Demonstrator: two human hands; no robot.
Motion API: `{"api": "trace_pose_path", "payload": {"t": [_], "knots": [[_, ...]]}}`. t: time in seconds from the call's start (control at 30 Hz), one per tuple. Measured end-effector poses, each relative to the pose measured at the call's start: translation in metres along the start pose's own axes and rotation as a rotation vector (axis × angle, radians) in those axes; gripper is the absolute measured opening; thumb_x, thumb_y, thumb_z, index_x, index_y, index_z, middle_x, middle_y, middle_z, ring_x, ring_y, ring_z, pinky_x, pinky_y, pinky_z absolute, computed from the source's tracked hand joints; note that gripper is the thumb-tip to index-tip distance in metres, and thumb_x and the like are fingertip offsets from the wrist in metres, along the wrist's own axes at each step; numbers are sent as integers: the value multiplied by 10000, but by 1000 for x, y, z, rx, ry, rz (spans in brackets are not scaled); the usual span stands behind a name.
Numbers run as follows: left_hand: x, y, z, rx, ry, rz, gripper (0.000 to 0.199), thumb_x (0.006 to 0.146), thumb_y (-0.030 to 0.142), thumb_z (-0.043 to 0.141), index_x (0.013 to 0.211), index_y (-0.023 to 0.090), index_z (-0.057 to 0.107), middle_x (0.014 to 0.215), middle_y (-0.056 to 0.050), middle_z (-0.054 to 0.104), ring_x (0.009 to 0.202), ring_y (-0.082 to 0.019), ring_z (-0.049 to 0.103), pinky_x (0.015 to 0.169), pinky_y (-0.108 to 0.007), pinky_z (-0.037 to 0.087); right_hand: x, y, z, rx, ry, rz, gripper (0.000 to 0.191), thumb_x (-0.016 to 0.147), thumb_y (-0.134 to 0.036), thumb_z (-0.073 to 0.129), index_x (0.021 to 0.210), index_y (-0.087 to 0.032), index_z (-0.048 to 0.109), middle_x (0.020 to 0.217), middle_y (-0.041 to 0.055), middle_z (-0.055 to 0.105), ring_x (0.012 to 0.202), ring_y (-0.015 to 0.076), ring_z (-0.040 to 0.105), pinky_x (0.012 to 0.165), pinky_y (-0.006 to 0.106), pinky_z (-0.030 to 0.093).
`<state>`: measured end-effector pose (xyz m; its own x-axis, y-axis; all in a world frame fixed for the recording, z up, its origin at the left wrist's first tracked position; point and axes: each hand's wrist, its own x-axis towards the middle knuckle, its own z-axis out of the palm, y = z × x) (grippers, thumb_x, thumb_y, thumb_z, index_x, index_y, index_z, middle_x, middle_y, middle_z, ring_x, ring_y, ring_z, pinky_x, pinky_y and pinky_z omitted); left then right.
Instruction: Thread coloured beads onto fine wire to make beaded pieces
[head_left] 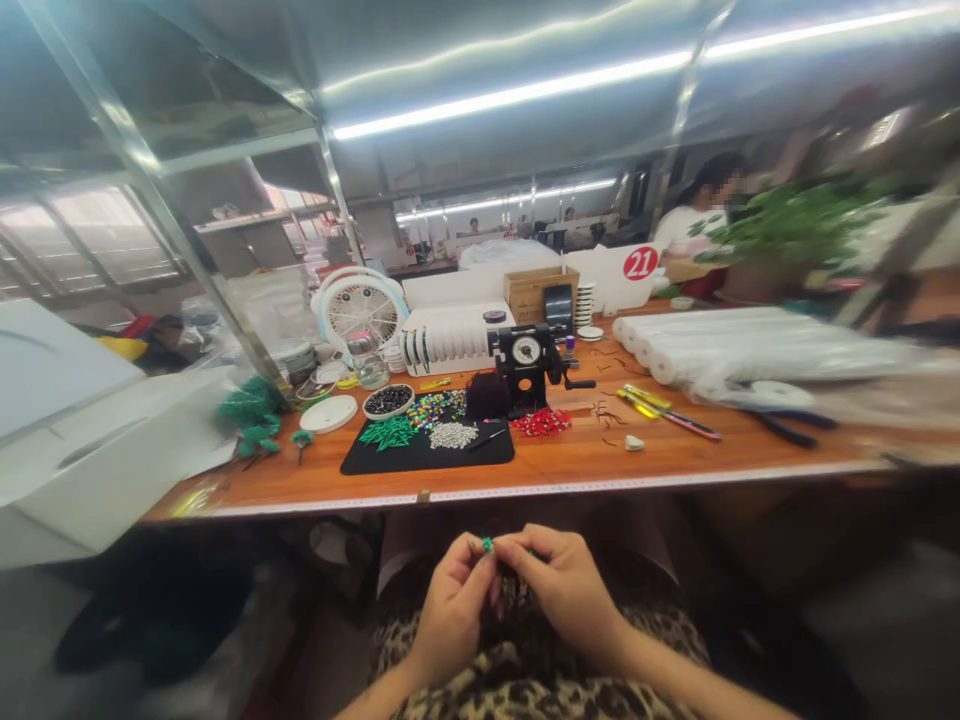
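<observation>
Green bead [487,544] | clamped in my left hand [454,603] fingers, nearer that side | right hand [564,583] just beside, grip unclear | long axis too small to tell

Two bare forearms [382,695] come into the bottom of the head view, one from each side, and stay uncovered as far as the frame shows them, ending in a left hand [452,605] and a right hand [562,585]. The fingers [525,548] are too soft in focus for any detail at the nails. Across the lap lies a leopard-print garment [645,640] – a tan ground scattered with dark rosettes, the fabric falling in soft folds. Whether it is a skirt, trousers or a dress cannot be told from here.
</observation>
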<state>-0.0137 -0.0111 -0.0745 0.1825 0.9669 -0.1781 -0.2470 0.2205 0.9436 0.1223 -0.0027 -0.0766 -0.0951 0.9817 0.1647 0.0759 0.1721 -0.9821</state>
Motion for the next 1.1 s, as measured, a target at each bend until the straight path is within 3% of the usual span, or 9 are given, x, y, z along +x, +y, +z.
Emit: {"api": "trace_pose_path", "payload": {"t": [0.07,0.17,0.37,0.47,0.57,0.7,0.93,1.03,1.1], "knots": [[0,2,-1,65,21,23,328,694,440,708,696,158,539,514,55,486,468,-55,393,475,-173,324,2,-3,3,109,-53,90,230,785,-359,622,830,-175,752,736,50,697,723,196,615,684,288,468],[0,8,-1,133,61,43,286,699,417,703,706,143,621,630,-5,609,610,-113,526,596,-208,417,2,-3,6,203,-88,115,268,702,-324,699,918,-169,732,840,55,706,792,206,611,742,306,473],[1,15,-7,236,122,1,290,717,423,674,803,149,712,715,-47,697,719,-175,606,687,-242,458,-2,4,0,135,-50,158,366,654,-250,702,997,-132,645,664,-17,577,601,124,512,573,234,429],[2,18,-8,344,124,6,272,736,417,653,810,168,731,781,-53,722,755,-191,618,712,-253,463,-3,6,-6,24,-21,90,311,701,-254,665,992,-152,623,677,-24,547,609,123,510,580,232,425],[2,23,-8,542,82,88,248,752,398,635,805,185,752,791,-52,728,779,-211,620,723,-260,461,-3,6,-14,-113,-18,-92,115,798,-268,576,800,-170,637,689,-3,559,647,132,527,618,241,421],[3,30,-17,710,30,195,248,771,400,605,774,204,758,797,-48,734,778,-225,638,735,-269,473,-1,5,-28,-205,-32,-205,247,846,-279,518,633,-175,588,630,-2,535,602,127,503,581,241,395],[8,55,-56,691,349,310,295,647,463,693,744,192,758,812,-77,742,840,-294,653,855,-378,481,14,0,-91,-307,238,-229,278,850,-374,519,646,-190,564,626,-1,525,616,151,501,605,267,392],[13,63,-61,663,398,329,326,616,469,715,777,189,758,882,-81,739,913,-307,641,909,-394,451,32,5,-112,-391,348,-198,295,852,-408,503,663,-193,571,618,2,530,613,164,511,621,285,407],[17,64,-55,660,387,334,315,635,459,703,792,191,757,909,-77,736,940,-303,633,918,-384,440,43,8,-111,-482,381,-204,276,853,-394,488,718,-188,611,678,32,573,685,198,550,687,326,441]]}}
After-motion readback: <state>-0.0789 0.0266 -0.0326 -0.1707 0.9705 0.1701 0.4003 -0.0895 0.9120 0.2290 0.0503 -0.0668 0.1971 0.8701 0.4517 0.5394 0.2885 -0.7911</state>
